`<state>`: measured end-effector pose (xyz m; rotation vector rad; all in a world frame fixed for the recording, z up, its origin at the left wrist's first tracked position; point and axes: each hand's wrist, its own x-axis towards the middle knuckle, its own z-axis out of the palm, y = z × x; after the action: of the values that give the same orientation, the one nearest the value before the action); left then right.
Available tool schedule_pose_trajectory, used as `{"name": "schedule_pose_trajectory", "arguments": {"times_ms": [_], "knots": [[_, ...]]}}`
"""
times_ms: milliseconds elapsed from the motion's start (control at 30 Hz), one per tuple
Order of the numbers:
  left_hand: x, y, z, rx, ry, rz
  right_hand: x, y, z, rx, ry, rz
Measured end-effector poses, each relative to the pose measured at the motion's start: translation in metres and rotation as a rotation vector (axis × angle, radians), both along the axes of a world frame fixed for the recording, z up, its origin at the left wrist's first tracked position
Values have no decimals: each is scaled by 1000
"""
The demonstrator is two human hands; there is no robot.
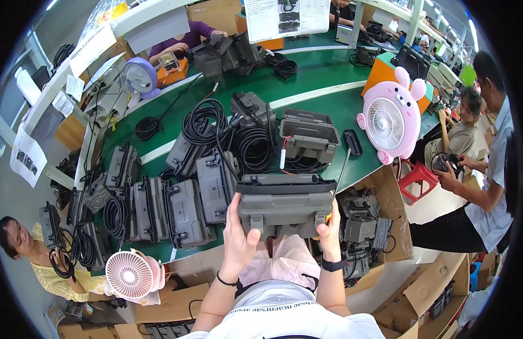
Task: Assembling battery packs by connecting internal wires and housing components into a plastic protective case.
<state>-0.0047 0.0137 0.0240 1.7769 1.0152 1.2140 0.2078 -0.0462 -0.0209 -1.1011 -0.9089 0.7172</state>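
up close, left hand wrapped on the left end of a grey case, right hand clamped on its right end with a screwdriver pinched alongside, shaft rising past the case. held above the lap, just short of the green bench. behind, an open case with coiled cables; leftward, a row of cases. pink fan to the right, small fan lower left.
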Motion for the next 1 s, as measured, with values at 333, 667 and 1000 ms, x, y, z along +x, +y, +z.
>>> {"name": "schedule_pose_trajectory", "arguments": {"times_ms": [333, 667, 1000], "knots": [[3, 16, 3, -70, -166, -156, -6, -6, 35, -48, -89, -47], [-3, 13, 20, -203, 33, -126, -1, 0, 27, -74, -136, -61], [12, 21, 43, 861, 665, -41, -13, -1, 37, -135, -215, -80]]}}
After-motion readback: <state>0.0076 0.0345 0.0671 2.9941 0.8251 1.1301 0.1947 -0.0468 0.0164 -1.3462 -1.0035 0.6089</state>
